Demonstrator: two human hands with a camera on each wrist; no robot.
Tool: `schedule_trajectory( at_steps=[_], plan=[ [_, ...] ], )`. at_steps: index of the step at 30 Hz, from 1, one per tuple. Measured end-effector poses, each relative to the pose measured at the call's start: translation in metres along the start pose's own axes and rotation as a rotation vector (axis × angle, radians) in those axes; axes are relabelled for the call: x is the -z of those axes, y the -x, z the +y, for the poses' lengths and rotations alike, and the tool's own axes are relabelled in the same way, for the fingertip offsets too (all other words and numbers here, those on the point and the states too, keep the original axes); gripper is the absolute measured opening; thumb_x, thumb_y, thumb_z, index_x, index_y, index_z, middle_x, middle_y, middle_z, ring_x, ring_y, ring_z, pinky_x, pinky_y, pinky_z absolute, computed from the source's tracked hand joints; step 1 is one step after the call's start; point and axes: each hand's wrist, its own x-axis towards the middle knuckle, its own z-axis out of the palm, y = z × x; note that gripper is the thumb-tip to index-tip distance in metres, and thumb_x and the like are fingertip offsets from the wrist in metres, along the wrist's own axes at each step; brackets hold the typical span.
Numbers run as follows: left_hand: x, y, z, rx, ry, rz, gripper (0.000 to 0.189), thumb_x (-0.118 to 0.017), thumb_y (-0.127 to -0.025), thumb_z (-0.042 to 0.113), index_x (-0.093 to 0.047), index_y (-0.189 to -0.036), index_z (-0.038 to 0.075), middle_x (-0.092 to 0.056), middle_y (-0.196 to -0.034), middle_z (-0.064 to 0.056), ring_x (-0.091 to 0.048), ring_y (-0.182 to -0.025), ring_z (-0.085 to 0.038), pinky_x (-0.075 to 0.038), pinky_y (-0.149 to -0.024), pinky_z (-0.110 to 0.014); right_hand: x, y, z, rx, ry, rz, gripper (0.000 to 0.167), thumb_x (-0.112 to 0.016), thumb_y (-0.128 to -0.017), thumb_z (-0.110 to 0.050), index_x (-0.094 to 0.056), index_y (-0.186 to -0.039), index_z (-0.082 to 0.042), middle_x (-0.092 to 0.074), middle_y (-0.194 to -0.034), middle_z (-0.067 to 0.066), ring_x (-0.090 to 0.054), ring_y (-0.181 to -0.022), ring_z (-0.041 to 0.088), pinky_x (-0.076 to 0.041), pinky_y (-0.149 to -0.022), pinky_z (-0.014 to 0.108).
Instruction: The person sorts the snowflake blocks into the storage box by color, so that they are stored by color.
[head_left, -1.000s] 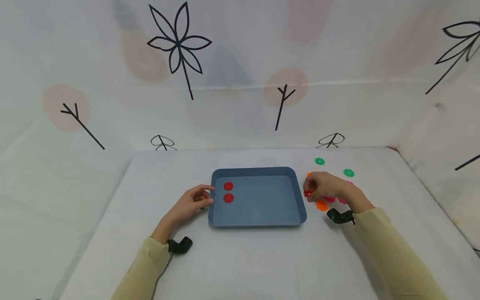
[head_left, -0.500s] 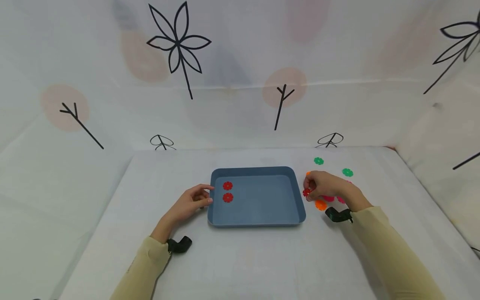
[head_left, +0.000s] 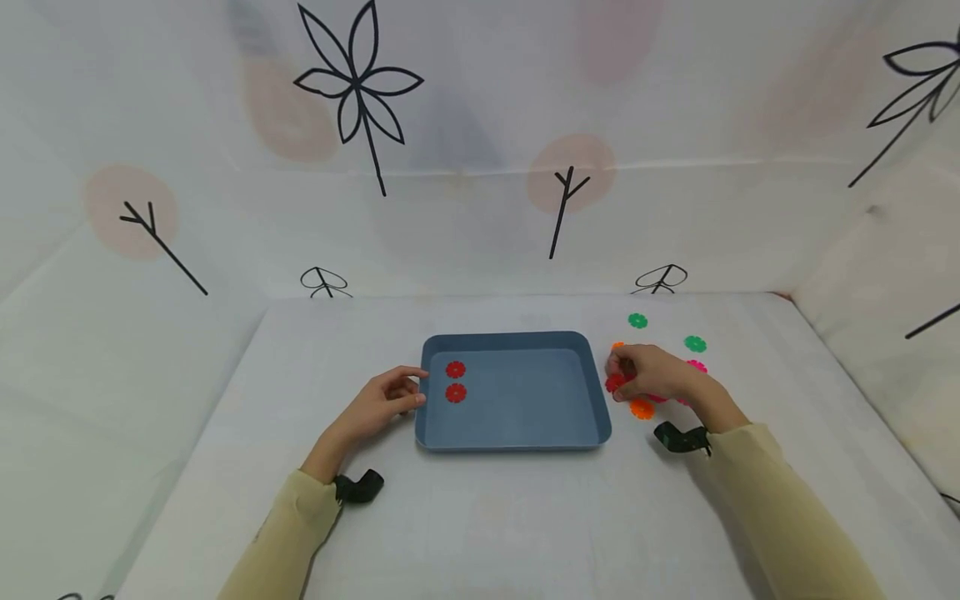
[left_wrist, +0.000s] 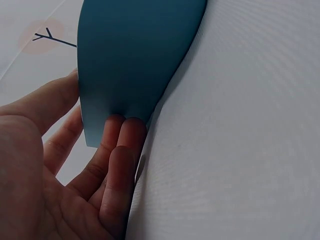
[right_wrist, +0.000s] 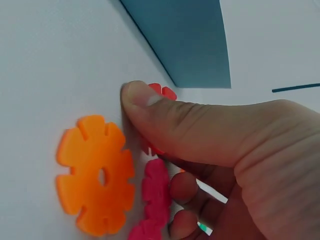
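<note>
In the head view my right hand [head_left: 651, 372] pinches a red flower-shaped disc [head_left: 614, 382] between thumb and fingers, just off the right side of a blue-grey tray [head_left: 525, 441]. The right wrist view shows the thumb covering much of this red disc [right_wrist: 169, 93]. Beside it lie an orange notched disc [right_wrist: 95, 175] and pink discs [right_wrist: 156, 192]. My left hand [head_left: 384, 403] rests at the tray's left side. In the left wrist view its fingertips touch the outer wall of the tray [left_wrist: 130, 55]. Two red discs [head_left: 456, 392] lie inside the tray near its left end.
Right of the tray, several loose discs lie on the white cloth: green ones [head_left: 637, 321] farther back, a pink one [head_left: 697, 366] and orange ones [head_left: 642, 409]. My right hand partly hides this group. A patterned white backdrop [head_left: 465, 225] rises behind the table.
Hardly anything differs. The right hand still holds the red disc beside the tray, with a slight shift of its fingers. The left hand and the tray stay put.
</note>
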Motion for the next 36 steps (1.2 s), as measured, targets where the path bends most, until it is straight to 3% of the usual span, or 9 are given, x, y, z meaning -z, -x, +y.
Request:
schedule_trajectory(
  at_steps=[9, 17, 23, 31, 36],
  plan=[
    [0.0, 0.001, 0.0, 0.002, 0.014, -0.002, 0.042, -0.067, -0.096, 0.011, -0.056, -0.134, -0.003, -0.062, -0.097, -0.011, -0.06, -0.081, -0.032, -0.048, -0.067, -0.031, -0.003, 0.005, 0.01, 0.008, -0.107, 0.042, 0.025, -0.081, -0.081, -0.009, -0.061, -0.096, -0.012, -0.058, -0.094, 0.005, -0.051, -0.094, 0.027, -0.049, -0.075, 0.036],
    [0.0, 0.001, 0.003, -0.003, 0.009, -0.002, 0.042, -0.066, -0.096, 0.01, -0.055, -0.134, -0.004, -0.062, -0.098, -0.01, -0.061, -0.081, -0.032, -0.048, -0.066, -0.032, 0.005, 0.009, 0.007, 0.06, -0.085, 0.096, 0.013, -0.067, -0.09, -0.002, -0.069, -0.098, -0.012, -0.065, -0.096, 0.003, -0.058, -0.092, 0.023, -0.05, -0.079, 0.035],
    [0.001, 0.002, 0.004, -0.003, 0.012, -0.002, 0.042, -0.066, -0.096, 0.009, -0.055, -0.134, -0.005, -0.062, -0.097, -0.012, -0.061, -0.082, -0.033, -0.049, -0.068, -0.033, 0.01, 0.006, -0.002, 0.019, -0.105, 0.182, 0.014, -0.067, -0.092, -0.005, -0.072, -0.104, -0.01, -0.068, -0.1, 0.006, -0.064, -0.088, 0.024, -0.054, -0.073, 0.033],
    [0.001, 0.002, 0.003, -0.008, 0.009, -0.003, 0.042, -0.067, -0.096, 0.009, -0.055, -0.133, -0.005, -0.062, -0.096, -0.012, -0.061, -0.081, -0.035, -0.049, -0.068, -0.033, 0.012, 0.0, -0.023, 0.078, -0.074, 0.297, 0.017, -0.065, -0.095, -0.007, -0.071, -0.111, -0.007, -0.07, -0.105, 0.009, -0.068, -0.095, 0.029, -0.055, -0.079, 0.038],
    [0.0, 0.002, 0.003, -0.008, 0.004, -0.002, 0.042, -0.067, -0.096, 0.009, -0.055, -0.133, -0.006, -0.062, -0.095, -0.012, -0.061, -0.081, -0.036, -0.05, -0.069, -0.033, 0.01, -0.006, -0.037, 0.086, -0.101, 0.326, 0.022, -0.067, -0.094, -0.008, -0.069, -0.116, -0.007, -0.069, -0.11, 0.012, -0.067, -0.099, 0.032, -0.056, -0.08, 0.04]
  ],
)
